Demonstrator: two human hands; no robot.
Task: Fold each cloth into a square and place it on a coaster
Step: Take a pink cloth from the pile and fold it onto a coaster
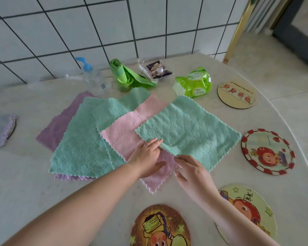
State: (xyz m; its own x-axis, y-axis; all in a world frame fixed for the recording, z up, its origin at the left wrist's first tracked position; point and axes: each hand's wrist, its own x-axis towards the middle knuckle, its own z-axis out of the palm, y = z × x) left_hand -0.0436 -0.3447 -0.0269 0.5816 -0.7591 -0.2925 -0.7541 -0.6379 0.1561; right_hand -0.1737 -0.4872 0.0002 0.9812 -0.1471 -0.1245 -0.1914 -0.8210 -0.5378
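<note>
Several cloths lie overlapped on the table: a teal cloth (190, 128) on top at right, a pink cloth (130, 132) under it, another teal cloth (82, 141) at left, and a purple cloth (59, 125) at the bottom. My left hand (148, 157) rests on the pink cloth with its fingertips on the top teal cloth's near edge. My right hand (192, 169) touches that cloth's near corner, fingers spread. Round picture coasters lie at the right (268, 151), near right (247, 212), near centre (160, 226) and far right (237, 95). A folded purple cloth (0, 130) sits on a coaster at far left.
Along the tiled wall stand a clear pump bottle (91, 79), a green roll of bags (124, 75), a small dark packet (156, 70) and a green wipes pack (196, 82). The table's curved edge (292, 132) runs down the right side.
</note>
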